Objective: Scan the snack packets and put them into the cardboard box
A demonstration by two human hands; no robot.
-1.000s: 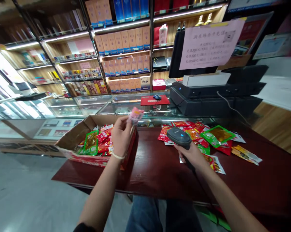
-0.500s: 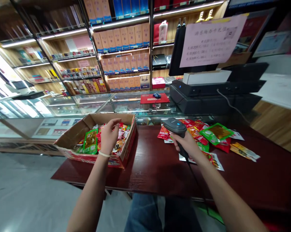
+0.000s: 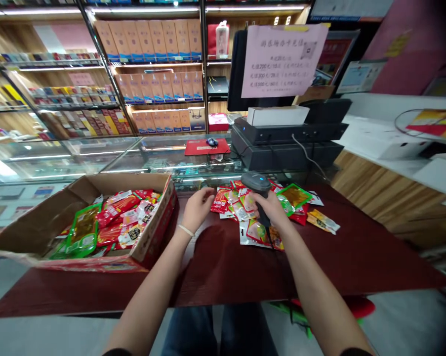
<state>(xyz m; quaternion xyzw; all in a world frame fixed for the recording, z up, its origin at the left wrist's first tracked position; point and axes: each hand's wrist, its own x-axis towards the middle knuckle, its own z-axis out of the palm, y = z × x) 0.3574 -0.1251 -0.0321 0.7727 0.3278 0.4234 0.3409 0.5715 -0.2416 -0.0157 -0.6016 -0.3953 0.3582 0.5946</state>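
My right hand point(image 3: 270, 210) is wrapped round the handle of a black barcode scanner point(image 3: 257, 183) with a small blue light on top. The scanner is held above a pile of snack packets point(image 3: 244, 210), mostly red, with white, clear and green ones among them. My left hand point(image 3: 197, 211), a pale band on its wrist, is just left of the pile beside a red packet point(image 3: 220, 200). Its fingers are loosely bent and apart, with nothing visible in them. To the left, a cardboard box point(image 3: 156, 241) holds more red and green snack packets point(image 3: 115, 210).
The dark red table point(image 3: 215, 277) meets a glass display counter point(image 3: 134, 153). On the counter are a mouse on a red pad point(image 3: 195, 147) and a monitor with a pink paper notice point(image 3: 282, 64) over a black cash drawer point(image 3: 285, 155). The scanner's cord hangs toward me.
My left hand has moved right, from over the box to beside the packet pile. My right hand still holds the scanner over the pile. The view has turned right.
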